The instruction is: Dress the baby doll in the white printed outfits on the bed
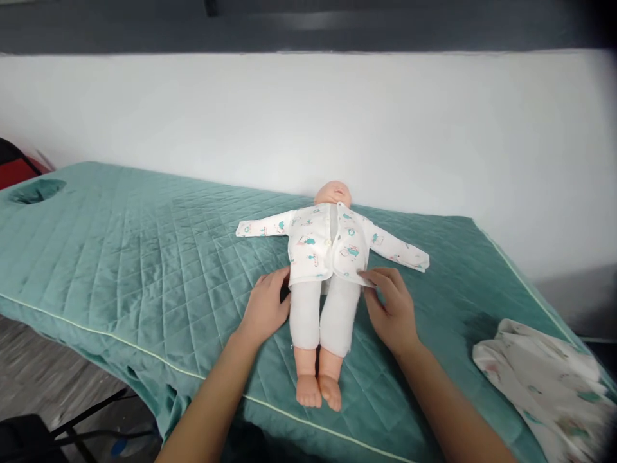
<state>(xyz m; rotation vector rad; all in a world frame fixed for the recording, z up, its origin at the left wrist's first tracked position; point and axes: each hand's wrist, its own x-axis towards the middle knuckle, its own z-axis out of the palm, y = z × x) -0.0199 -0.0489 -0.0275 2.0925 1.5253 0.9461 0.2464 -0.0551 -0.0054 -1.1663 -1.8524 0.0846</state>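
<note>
A baby doll (305, 321) lies on its back with its feet toward me and both arms stretched out sideways. It wears a white printed baby shirt (308, 247), whose front edges lie side by side with a narrow gap at the chest. White fabric covers the legs down to the lower shins; the feet are bare. At the shirt's left lower corner, my left hand (265, 307) is curled around the side hem, its fingertips partly hidden. My right hand (393, 308) pinches the right lower corner of the hem between thumb and fingers.
The doll lies on a green quilted bed cover (159, 257) with a face hole (37, 191) at the far left. A crumpled white printed garment (544, 386) is at the right front. Behind the bed stands a white wall (241, 122).
</note>
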